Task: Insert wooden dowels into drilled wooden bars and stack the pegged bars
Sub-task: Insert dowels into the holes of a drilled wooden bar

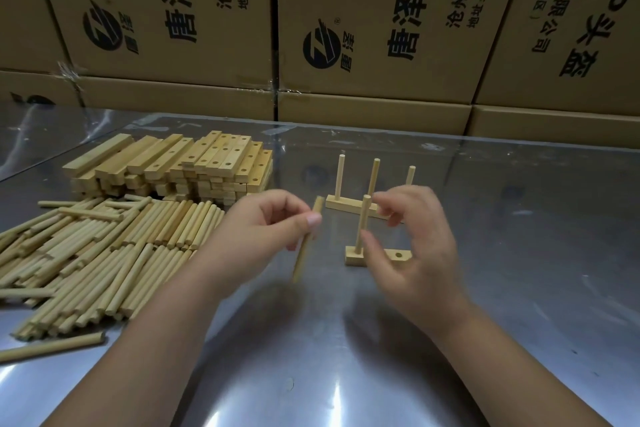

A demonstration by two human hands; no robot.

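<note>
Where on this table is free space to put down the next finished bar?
Bare table lies right of the three-dowel bar and the one-dowel bar, back to the boxes, and near, between the forearms. The left is crowded: dowel pile in front, drilled-bar stack behind.

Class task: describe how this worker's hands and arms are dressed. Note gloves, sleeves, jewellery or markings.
The left hand and right hand wear no gloves, and no rings, watch or bracelet show. No sleeves are in view: the left forearm and right forearm are uncovered to the frame's edge.
</note>
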